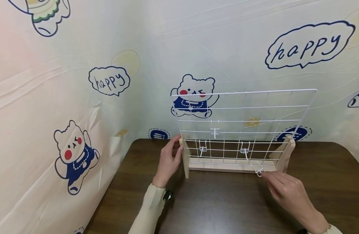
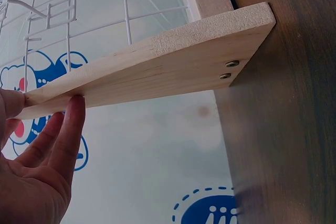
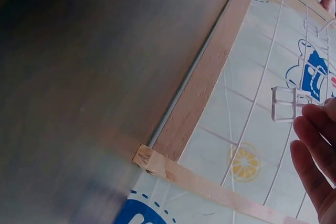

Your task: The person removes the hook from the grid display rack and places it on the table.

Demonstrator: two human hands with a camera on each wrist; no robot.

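A white wire grid panel [image 1: 243, 93] leans back in a wooden stand with a base bar [image 1: 223, 165]. My left hand [image 1: 169, 161] grips the upper end of the stand's left wooden side panel [image 2: 157, 72], fingertips against its outer face. In my right hand [image 1: 289, 190] a small white wire hook [image 1: 258, 172] is pinched between thumb and fingers, held in front of the grid's lower right part. Its rectangular back frame [image 3: 273, 104] points away from the fingertips in the right wrist view. Three similar hooks hang on the grid: one higher up [image 1: 214, 131], two lower [image 1: 203, 149] [image 1: 244, 150].
The stand is on a dark brown wooden table [image 1: 220, 201], near its back edge. A pale cloth [image 1: 156, 65] printed with cartoon bears and "happy" bubbles hangs behind and to the left. The right wooden side panel [image 1: 287, 154] stands close to my right hand.
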